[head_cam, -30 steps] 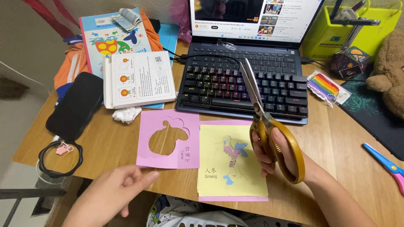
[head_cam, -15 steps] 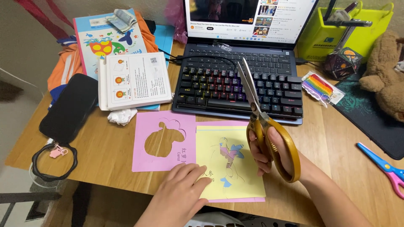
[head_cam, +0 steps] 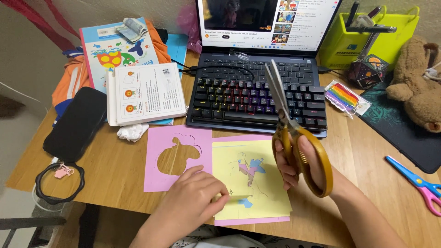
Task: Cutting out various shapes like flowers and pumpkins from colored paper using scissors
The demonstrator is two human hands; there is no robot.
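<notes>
At the lower centre of the frame the left hand lies on the near left edge of a yellow sheet, its fingers curled and pinching that edge, with the thumb side overlapping a pink sheet with a cut-out hole that sits just beside the yellow one on the left. A second pink sheet peeks out from under the yellow sheet along its near and far edges. Right of centre the right hand holds a pair of gold-handled scissors upright above the yellow sheet, fingers threaded through the loops and wrapped around them; the blades are nearly closed and point toward the top of the frame, crossing in front of a black keyboard that rests on an open laptop. On the wooden desk, in the upper left, a white booklet lies on a colourful picture book, with a crumpled scrap of paper just below it and a black case at the left edge. At the upper right stand a lime-green organiser and a brown plush toy; small blue-and-pink scissors lie at the right edge, well apart from both hands.
</notes>
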